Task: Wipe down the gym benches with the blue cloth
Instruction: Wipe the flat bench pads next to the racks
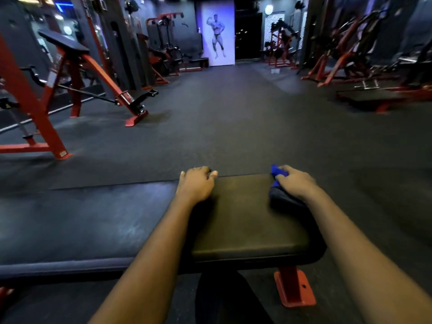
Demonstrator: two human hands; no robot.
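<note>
Bare forearms are stretched over the black bench pad [245,220]. The blue cloth [276,171] is clutched in the right hand [295,183] and pressed on the pad's far right corner. Well apart from it, the far edge is gripped by the left hand [197,183] (fingers curled over). A red bench foot [295,288] is seen below, and a red-framed machine [105,76] beyond.

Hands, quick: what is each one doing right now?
Left hand: closed, fingers curled over the far edge of the bench.
Right hand: closed, holding the cloth against the bench.
</note>
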